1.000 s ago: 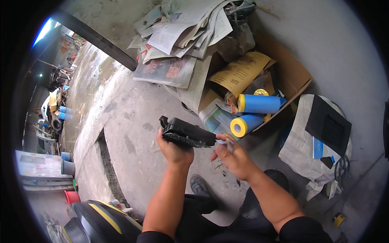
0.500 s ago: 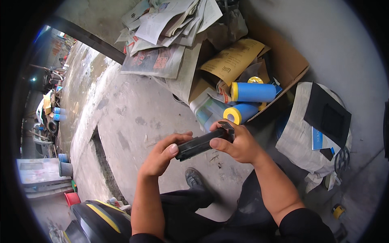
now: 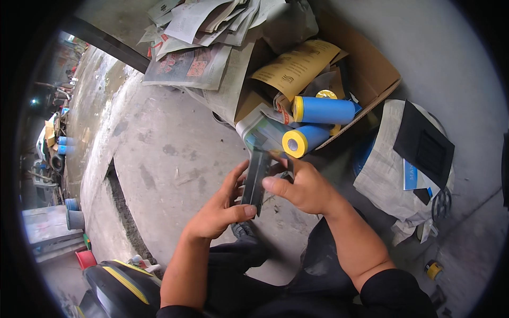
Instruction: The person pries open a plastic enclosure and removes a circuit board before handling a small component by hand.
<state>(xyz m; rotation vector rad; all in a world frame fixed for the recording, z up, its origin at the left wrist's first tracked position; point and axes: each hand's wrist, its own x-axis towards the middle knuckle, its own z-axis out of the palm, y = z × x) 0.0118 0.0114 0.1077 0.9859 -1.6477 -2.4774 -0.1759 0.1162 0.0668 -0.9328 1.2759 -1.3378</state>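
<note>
Soft, greyish light lies over the pale concrete floor [image 3: 169, 148] here, stronger to the left, where the whitish, shiny strip of ground [image 3: 98, 106] glares — past it, a tiny white point of light [image 3: 34, 100] pricks the gloom. Deep shadow sits under the open brown cardboard box [image 3: 366, 58]. The slim, black, oblong part [image 3: 256, 183] looks slightly blurred; the far-left clutter [image 3: 55, 143] is soft and smeared. Straight edges bend outward — the corners fall to black.

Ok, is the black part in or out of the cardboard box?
Out: the left hand and right hand hold the black part on the near side of the cardboard box.
</note>
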